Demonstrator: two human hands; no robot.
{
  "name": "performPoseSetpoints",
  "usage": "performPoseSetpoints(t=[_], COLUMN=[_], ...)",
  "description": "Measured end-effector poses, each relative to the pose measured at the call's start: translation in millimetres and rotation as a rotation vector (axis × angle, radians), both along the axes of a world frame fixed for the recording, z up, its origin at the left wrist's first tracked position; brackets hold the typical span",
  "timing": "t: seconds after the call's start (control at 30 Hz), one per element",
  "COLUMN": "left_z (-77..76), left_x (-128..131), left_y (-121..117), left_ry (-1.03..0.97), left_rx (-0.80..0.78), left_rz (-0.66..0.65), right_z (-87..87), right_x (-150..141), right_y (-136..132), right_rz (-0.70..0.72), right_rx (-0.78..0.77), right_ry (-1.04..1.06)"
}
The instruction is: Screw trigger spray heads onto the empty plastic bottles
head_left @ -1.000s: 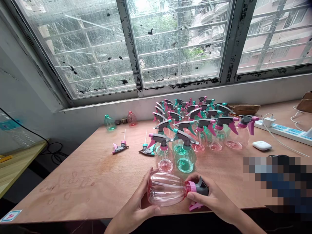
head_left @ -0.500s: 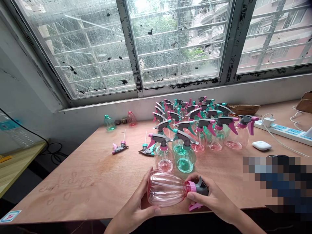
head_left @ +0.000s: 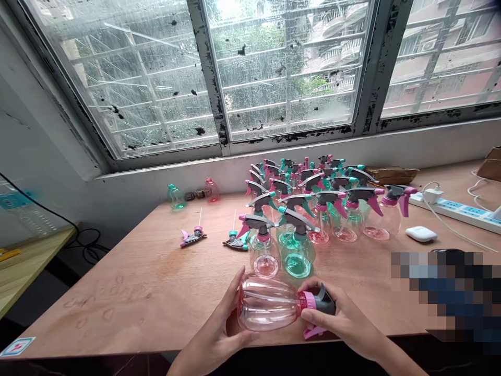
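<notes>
A clear pink spray bottle (head_left: 269,304) is held on its side near the front edge of the table, its base to the left. My left hand (head_left: 219,322) cups the base end, thumb below and fingers behind the bottle. My right hand (head_left: 340,312) is closed around the pink collar and the dark grey spray head (head_left: 324,302), thumb on the collar. The pink trigger (head_left: 313,332) points down beneath that hand. Just beyond the bottle stand an upright pink spray bottle (head_left: 265,257) and a green spray bottle (head_left: 297,258), both with heads on.
Several more pink and green spray bottles crowd behind these. Left of them lie a pink-collared spray head (head_left: 193,238) and a green-collared one (head_left: 235,240). A headless green bottle (head_left: 176,197) and pink bottle (head_left: 212,191) stand near the wall. A white case (head_left: 421,234) and power strip (head_left: 462,211) lie right.
Highlights on the held bottle have shifted slightly. Both hands keep nearly the same place and grip.
</notes>
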State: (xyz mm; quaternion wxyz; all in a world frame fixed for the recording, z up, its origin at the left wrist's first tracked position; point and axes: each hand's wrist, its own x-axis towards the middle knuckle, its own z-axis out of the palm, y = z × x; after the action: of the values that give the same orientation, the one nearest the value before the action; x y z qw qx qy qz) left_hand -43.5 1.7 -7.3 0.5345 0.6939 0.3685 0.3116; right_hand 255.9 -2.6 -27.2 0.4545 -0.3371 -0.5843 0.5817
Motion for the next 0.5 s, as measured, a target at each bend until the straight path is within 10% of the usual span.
performPoseSetpoints(t=[0.5], left_z=[3.6], left_x=[0.5], left_y=[0.0], left_ry=[0.000], left_rx=[-0.010], left_rz=[-0.029], right_z=[0.5], right_x=[-1.2], right_y=[-1.3], right_rz=[-0.014], right_rx=[-0.022], right_ry=[0.004])
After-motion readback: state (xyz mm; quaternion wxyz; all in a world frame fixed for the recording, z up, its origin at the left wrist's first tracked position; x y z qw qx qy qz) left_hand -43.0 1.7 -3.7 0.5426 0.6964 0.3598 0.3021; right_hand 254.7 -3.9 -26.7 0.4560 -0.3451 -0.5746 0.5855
